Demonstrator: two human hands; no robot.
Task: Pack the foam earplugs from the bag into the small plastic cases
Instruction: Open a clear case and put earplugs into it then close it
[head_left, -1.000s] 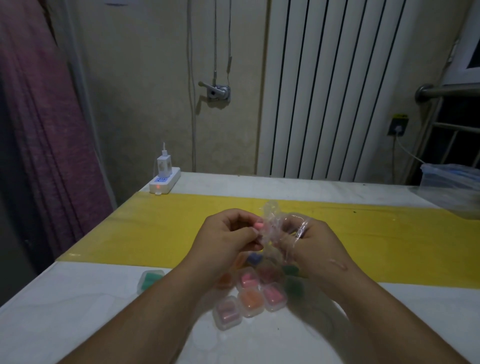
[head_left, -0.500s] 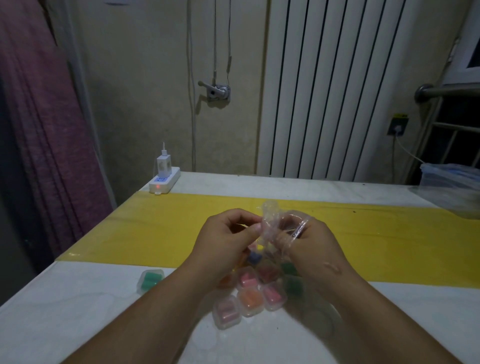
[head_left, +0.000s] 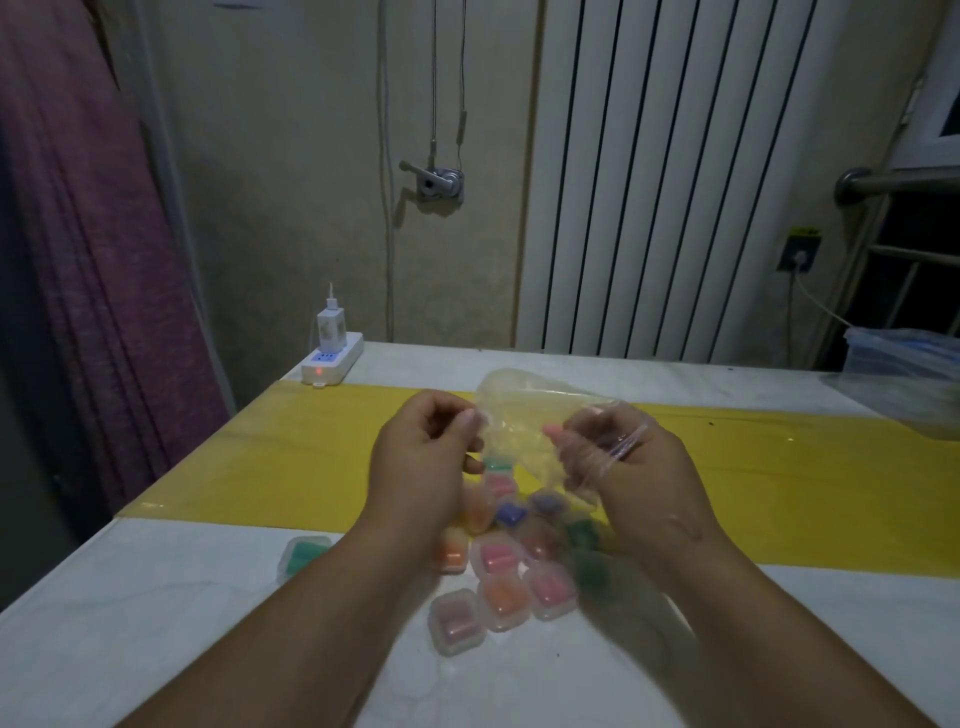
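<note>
Over the cases (head_left: 501, 597) by the tabletop's (head_left: 156, 623) front edge, the hands are drawing apart, stretching the bag (head_left: 519, 410) open: left hand (head_left: 421, 467) pinching one lip, right hand (head_left: 639, 478) gripping the other. It is probably nearly empty.

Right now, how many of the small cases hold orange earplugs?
3. Front orange case in the nearest row; second orange case beside the left wrist; third orange case partly under the left hand. Others may be hidden.
</note>
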